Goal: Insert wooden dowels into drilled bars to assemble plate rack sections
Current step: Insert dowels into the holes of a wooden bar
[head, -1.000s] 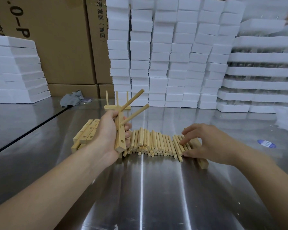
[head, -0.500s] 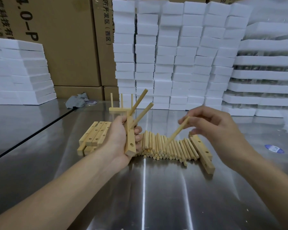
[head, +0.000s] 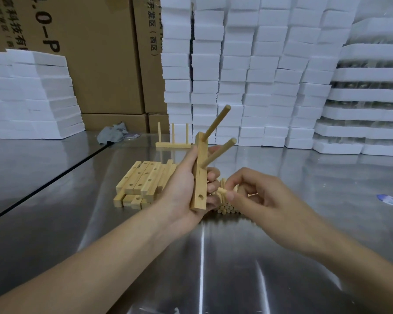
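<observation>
My left hand (head: 184,191) grips a drilled wooden bar (head: 199,177), held nearly upright above the steel table. Two dowels (head: 216,125) stick out of the bar's upper holes, slanting up to the right. An empty hole shows near the bar's lower end. My right hand (head: 256,198) pinches a loose dowel (head: 222,190), whose end points at the bar just right of that hole. Behind both hands lies a row of loose dowels (head: 225,208), mostly hidden.
A pile of drilled bars (head: 143,177) lies to the left of my left hand. A finished section with three upright dowels (head: 173,143) stands farther back. White foam blocks (head: 247,71), cardboard boxes (head: 95,53) and a grey rag (head: 112,134) line the back. A blue sticker (head: 390,200) sits at the right.
My right hand picked a dowel out of the row, lifted it and brought it left, close to the bar's lower hole. The left hand raised the bar slightly.
</observation>
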`<control>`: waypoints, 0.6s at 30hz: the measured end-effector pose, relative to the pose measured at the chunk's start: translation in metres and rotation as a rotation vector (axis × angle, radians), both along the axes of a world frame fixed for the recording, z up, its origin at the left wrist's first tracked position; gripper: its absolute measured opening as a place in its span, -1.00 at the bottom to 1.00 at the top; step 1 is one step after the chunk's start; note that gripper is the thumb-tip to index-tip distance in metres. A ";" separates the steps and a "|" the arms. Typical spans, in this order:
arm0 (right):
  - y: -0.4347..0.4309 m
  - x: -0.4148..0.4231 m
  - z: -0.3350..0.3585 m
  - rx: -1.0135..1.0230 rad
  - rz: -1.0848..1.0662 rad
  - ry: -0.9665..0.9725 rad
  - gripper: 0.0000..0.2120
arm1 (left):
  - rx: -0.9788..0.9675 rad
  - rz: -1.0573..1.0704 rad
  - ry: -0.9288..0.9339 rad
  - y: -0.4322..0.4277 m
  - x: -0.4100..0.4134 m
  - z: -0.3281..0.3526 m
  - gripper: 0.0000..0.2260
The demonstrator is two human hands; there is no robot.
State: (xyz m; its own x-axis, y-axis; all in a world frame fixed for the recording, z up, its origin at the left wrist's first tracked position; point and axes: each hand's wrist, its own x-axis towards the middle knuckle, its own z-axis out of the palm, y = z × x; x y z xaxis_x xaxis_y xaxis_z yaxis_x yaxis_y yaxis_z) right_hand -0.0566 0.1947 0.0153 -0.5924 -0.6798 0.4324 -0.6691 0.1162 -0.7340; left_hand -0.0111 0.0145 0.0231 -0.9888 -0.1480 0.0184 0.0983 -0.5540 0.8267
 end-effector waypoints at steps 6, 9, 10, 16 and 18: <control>-0.003 0.013 0.003 -0.011 0.026 0.169 -0.92 | -0.024 -0.031 0.060 0.004 0.003 0.003 -0.58; -0.003 0.016 0.002 0.017 -0.052 0.324 -0.93 | -0.035 -0.042 0.078 0.005 0.005 0.004 -0.58; -0.004 0.017 0.002 0.034 -0.069 0.365 -0.93 | -0.044 -0.045 0.080 0.005 0.006 0.005 -0.58; -0.005 0.021 0.006 0.189 -0.117 0.573 -0.84 | -0.109 -0.039 0.106 0.007 0.008 0.007 -0.55; -0.004 0.020 0.007 0.229 -0.107 0.560 -0.75 | -0.170 -0.033 0.129 0.008 0.009 0.007 -0.55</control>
